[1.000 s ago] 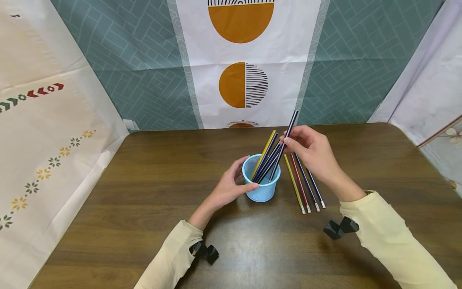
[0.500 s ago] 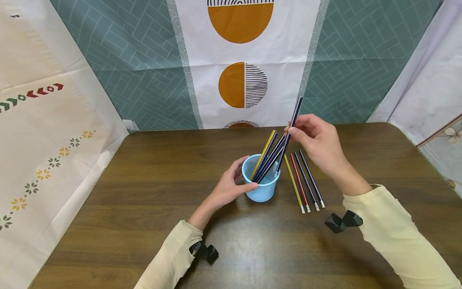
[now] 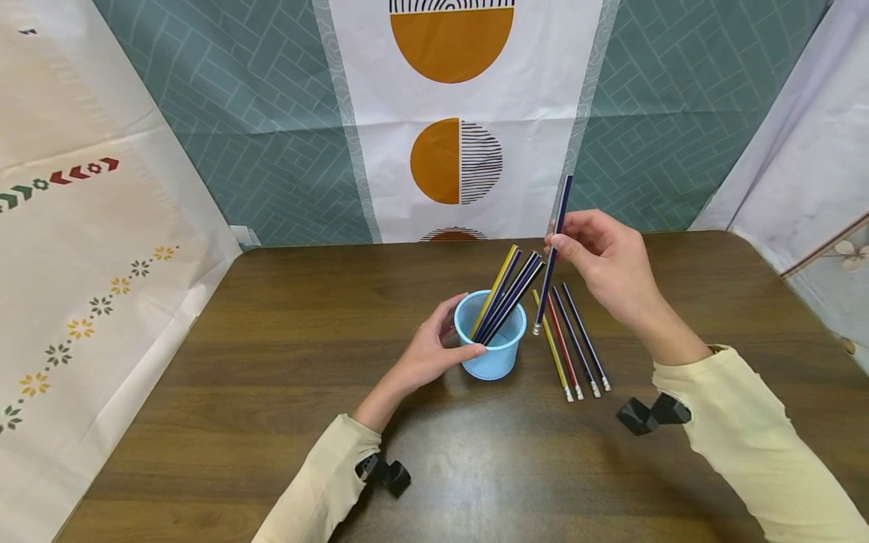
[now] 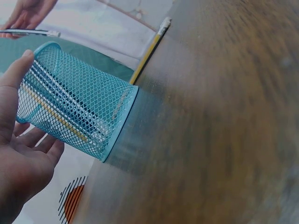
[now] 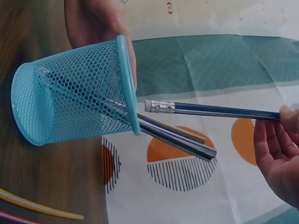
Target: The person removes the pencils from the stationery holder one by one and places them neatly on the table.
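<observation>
A light blue mesh pencil cup [image 3: 490,365] stands upright on the table, with several pencils [image 3: 505,298], dark blue and yellow, leaning to the right inside it. My left hand [image 3: 434,345] holds the cup by its left side, thumb across the front near the rim. Between thumb and fingers my right hand [image 3: 604,260] pinches a dark blue pencil [image 3: 553,256], its eraser end pointing down. That eraser hangs just right of the cup's rim, outside it; the right wrist view shows a gap between the eraser [image 5: 153,106] and the rim [image 5: 126,84].
Right of the cup, a yellow pencil [image 3: 558,354], a red pencil [image 3: 567,353] and two dark blue pencils [image 3: 588,339] lie side by side, erasers toward me. The brown wooden table [image 3: 305,324] meets a patterned cloth [image 3: 292,151] at its back edge.
My right hand has drawn the dark blue pencil up and to the right, out of the cup. The left hand and the cup have stayed in place.
</observation>
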Tool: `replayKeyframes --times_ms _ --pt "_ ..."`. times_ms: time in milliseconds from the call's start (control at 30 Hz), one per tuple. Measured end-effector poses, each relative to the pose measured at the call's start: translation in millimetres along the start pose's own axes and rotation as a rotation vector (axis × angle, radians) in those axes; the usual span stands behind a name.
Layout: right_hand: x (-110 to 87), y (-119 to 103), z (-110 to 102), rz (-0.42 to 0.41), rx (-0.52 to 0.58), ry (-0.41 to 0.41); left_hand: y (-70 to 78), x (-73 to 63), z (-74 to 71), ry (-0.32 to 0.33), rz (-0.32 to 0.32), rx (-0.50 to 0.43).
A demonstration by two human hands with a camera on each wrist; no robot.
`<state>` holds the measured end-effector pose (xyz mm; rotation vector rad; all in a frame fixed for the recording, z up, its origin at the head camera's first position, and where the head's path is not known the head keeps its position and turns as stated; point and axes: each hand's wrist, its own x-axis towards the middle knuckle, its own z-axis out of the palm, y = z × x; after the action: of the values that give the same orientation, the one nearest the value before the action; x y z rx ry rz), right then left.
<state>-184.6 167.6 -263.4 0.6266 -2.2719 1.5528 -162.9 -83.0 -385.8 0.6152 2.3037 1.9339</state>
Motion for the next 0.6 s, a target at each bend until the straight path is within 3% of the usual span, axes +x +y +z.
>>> replayKeyframes --times_ms 600 --pt "-0.7 25.7 -7.7 0.122 -0.051 -0.014 -1.5 0.6 0.3 0.004 0.013 -0.004"
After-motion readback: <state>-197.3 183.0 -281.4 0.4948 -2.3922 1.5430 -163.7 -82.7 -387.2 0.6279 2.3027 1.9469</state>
